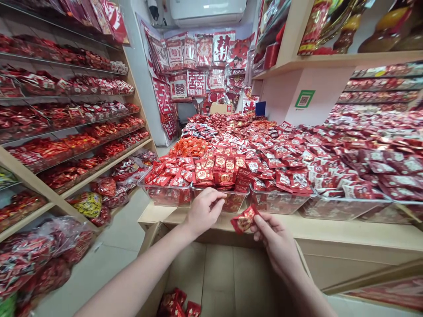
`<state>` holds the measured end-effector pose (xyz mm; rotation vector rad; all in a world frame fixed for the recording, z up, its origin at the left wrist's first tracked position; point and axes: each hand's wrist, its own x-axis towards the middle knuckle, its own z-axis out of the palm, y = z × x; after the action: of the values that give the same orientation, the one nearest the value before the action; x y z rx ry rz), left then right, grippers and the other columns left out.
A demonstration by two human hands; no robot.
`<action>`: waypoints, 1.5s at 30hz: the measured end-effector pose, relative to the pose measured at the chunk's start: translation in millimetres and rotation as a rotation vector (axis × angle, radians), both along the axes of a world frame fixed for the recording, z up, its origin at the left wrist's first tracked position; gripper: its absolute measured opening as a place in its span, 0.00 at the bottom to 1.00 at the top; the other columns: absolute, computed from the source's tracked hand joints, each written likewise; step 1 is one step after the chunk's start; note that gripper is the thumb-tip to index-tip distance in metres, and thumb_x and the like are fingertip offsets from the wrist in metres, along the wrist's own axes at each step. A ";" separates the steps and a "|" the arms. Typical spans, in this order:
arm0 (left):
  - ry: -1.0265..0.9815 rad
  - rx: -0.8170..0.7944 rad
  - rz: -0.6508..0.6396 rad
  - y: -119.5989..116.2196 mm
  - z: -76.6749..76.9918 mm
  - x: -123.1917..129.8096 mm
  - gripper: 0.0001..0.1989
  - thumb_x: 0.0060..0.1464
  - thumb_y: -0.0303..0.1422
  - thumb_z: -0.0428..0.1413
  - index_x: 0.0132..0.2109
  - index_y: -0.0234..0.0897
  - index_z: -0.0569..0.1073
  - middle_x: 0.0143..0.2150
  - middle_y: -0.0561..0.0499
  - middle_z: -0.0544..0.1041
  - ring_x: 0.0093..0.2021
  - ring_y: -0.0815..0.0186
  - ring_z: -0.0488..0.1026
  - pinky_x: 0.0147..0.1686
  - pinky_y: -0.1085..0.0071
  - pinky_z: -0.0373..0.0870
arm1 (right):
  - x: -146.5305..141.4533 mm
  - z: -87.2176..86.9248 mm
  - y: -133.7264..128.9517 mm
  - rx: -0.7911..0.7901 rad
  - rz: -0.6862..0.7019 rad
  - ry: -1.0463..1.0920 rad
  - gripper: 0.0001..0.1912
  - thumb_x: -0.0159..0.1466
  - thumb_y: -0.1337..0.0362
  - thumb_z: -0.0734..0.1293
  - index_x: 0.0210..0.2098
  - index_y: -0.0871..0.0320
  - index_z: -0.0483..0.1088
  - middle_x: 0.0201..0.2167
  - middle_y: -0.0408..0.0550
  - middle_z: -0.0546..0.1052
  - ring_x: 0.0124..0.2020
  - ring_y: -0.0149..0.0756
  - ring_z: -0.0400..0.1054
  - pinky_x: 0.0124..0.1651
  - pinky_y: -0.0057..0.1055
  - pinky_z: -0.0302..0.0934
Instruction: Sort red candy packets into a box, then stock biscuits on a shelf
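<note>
My right hand (276, 240) pinches a small red candy packet (244, 220) with gold print between thumb and fingers, in front of the clear plastic bins. To its left, my left hand (205, 209) is closed, thumb and fingertips together at the front rim of a clear bin (236, 201). Whether anything is between those fingertips I cannot make out. Red packets with round gold prints (225, 177) fill the bin behind it. Below my hands is an open cardboard box (155, 235), with several red packets (180, 304) lying low at its near left.
Packed clear bins line the front of the wooden counter (158, 214), with heaps of red packets (274, 149) behind. Shelves (76, 112) of wrapped sweets stand left. Filled plastic bags (42, 255) lie on the floor. A shelf (330, 59) overhangs at upper right.
</note>
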<state>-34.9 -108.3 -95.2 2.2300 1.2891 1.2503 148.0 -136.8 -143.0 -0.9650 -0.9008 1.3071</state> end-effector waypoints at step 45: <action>0.581 0.421 -0.088 90.0 26.1 21.4 0.17 0.50 0.31 0.50 0.48 0.31 0.66 0.46 0.44 0.71 0.45 0.61 0.64 0.47 0.61 0.59 | 14.9 0.3 8.7 0.082 -0.165 -0.192 0.13 0.51 0.57 0.68 0.32 0.59 0.68 0.21 0.43 0.72 0.22 0.29 0.64 0.27 0.27 0.60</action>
<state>-13.5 -18.2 -69.1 3.0771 1.1531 0.9353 162.9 -128.1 -142.6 -1.0895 -0.9912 1.0430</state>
